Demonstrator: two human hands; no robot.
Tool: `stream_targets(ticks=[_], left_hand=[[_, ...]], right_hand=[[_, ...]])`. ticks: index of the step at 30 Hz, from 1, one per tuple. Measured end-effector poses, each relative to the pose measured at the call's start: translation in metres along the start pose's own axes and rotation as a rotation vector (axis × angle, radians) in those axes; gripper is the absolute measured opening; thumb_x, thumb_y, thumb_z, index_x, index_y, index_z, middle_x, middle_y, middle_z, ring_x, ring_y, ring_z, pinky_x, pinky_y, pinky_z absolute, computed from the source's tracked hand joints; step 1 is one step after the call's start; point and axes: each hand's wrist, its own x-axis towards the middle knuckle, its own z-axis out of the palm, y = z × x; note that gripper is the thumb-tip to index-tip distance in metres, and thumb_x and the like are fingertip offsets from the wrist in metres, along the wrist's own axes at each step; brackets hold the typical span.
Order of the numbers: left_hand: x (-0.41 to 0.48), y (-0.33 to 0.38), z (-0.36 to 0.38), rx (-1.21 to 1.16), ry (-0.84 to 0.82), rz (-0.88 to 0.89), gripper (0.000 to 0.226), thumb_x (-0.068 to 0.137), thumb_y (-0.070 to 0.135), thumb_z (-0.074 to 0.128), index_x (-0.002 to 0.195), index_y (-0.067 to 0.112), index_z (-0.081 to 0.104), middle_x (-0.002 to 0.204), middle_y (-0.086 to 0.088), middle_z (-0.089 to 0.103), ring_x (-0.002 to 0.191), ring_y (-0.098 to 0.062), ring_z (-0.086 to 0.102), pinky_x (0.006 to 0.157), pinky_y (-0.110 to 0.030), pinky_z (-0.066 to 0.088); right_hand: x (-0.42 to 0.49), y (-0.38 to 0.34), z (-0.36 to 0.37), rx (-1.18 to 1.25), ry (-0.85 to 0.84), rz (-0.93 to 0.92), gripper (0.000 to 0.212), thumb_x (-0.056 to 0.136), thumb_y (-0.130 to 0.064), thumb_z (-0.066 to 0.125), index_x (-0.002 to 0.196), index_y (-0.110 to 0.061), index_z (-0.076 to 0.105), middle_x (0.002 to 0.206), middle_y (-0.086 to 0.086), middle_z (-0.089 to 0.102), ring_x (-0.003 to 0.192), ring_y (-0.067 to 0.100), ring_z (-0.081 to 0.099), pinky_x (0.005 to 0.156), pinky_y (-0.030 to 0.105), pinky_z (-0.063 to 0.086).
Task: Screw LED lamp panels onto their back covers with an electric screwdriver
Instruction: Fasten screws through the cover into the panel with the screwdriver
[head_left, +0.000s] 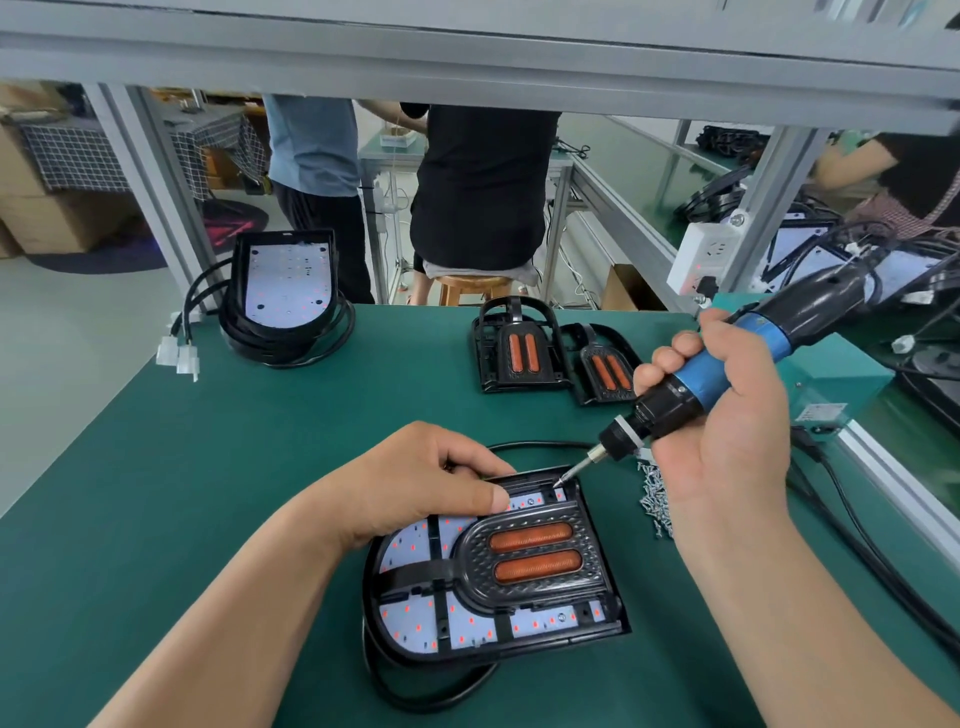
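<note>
This is a factory assembly workshop, set up as an electronics line. The bench is covered with a green mat (260, 467) and framed by aluminium profile posts (150, 197) under a grey overhead shelf (467, 52). A white socket box (701, 260) is mounted on one post. A corded electric screwdriver (727, 374) is held over a half-assembled lamp (519, 566), beside a loose pile of screws (655, 499). Stacked lamp units (285, 286) and black grille parts (519, 348) lie at the far edge. Beyond, other workers (480, 187) are at similar green benches (649, 171), one on a wooden stool (470, 286), and cardboard boxes (47, 208) are stacked on the floor.
</note>
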Motion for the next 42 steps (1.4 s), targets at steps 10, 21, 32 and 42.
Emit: stream_targets(ticks=[10, 21, 32, 42], left_hand=[[0.003, -0.004, -0.001, 0.031, 0.014, 0.025, 0.027, 0.079, 0.036, 0.084, 0.106, 0.033, 0.084, 0.070, 0.005, 0.057, 0.071, -0.007, 0.057, 0.075, -0.019, 0.048], [0.004, -0.007, -0.004, 0.100, -0.028, 0.100, 0.022, 0.089, 0.026, 0.078, 0.110, 0.034, 0.082, 0.067, 0.001, 0.041, 0.065, -0.009, 0.044, 0.066, -0.015, 0.043], [0.006, -0.012, -0.002, 0.138, -0.014, 0.123, 0.025, 0.088, 0.029, 0.076, 0.111, 0.037, 0.081, 0.067, 0.002, 0.038, 0.069, -0.017, 0.038, 0.072, -0.032, 0.036], [0.005, -0.011, -0.002, 0.152, 0.002, 0.126, 0.023, 0.089, 0.026, 0.076, 0.110, 0.035, 0.082, 0.066, 0.004, 0.038, 0.068, -0.014, 0.039, 0.071, -0.026, 0.039]], right_hand=[[-0.003, 0.003, 0.006, -0.076, -0.100, -0.066, 0.017, 0.094, -0.006, 0.058, 0.110, -0.013, 0.057, 0.080, 0.003, 0.050, 0.067, 0.018, 0.051, 0.063, 0.031, 0.049], [-0.008, 0.001, 0.016, -0.133, -0.189, -0.095, 0.034, 0.080, -0.013, 0.068, 0.111, -0.012, 0.055, 0.078, 0.005, 0.049, 0.067, 0.020, 0.050, 0.063, 0.033, 0.049], [-0.013, 0.002, 0.019, -0.160, -0.245, -0.108, 0.030, 0.078, -0.012, 0.069, 0.107, -0.014, 0.060, 0.075, 0.004, 0.050, 0.065, 0.022, 0.050, 0.063, 0.034, 0.047], [-0.017, 0.002, 0.020, -0.163, -0.275, -0.127, 0.029, 0.079, -0.013, 0.068, 0.107, -0.015, 0.060, 0.074, 0.004, 0.051, 0.065, 0.022, 0.050, 0.062, 0.034, 0.048]])
